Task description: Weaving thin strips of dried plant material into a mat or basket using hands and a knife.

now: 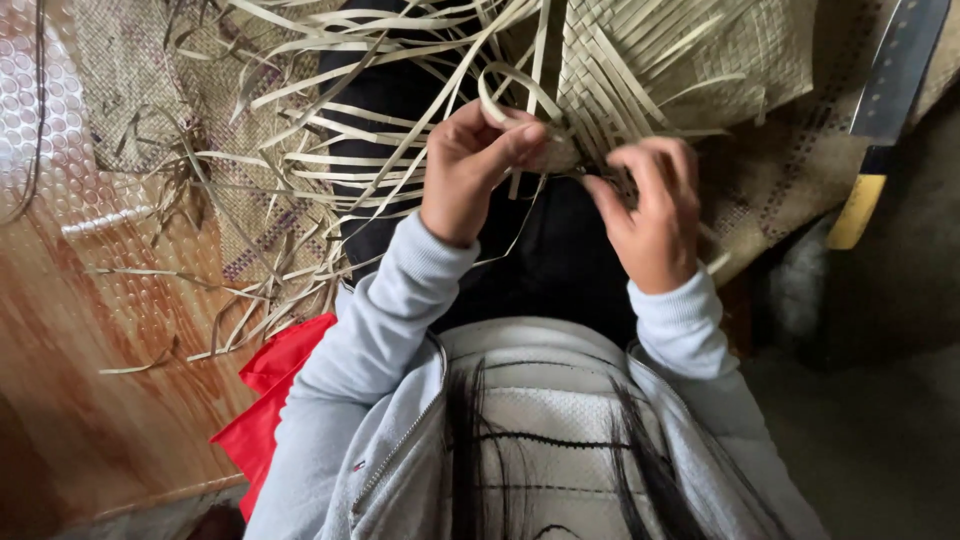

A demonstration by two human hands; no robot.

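Two hands meet at the upper centre of the frame. The left hand [470, 165] is curled shut, pinching a pale strip [505, 100] that loops above its fingers. The right hand [650, 210] is half closed, fingertips on the edge of the woven mat [680, 60] lying just above it, upper right.

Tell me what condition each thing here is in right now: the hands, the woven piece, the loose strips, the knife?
Left hand: fingers pinched shut on a strip.
Right hand: fingers curled against the mat's edge.
Woven mat: part woven, edge unfinished.
Loose strips: unwoven, splayed out.
Knife: lying flat, untouched.
Red cloth: crumpled beside the sleeve.
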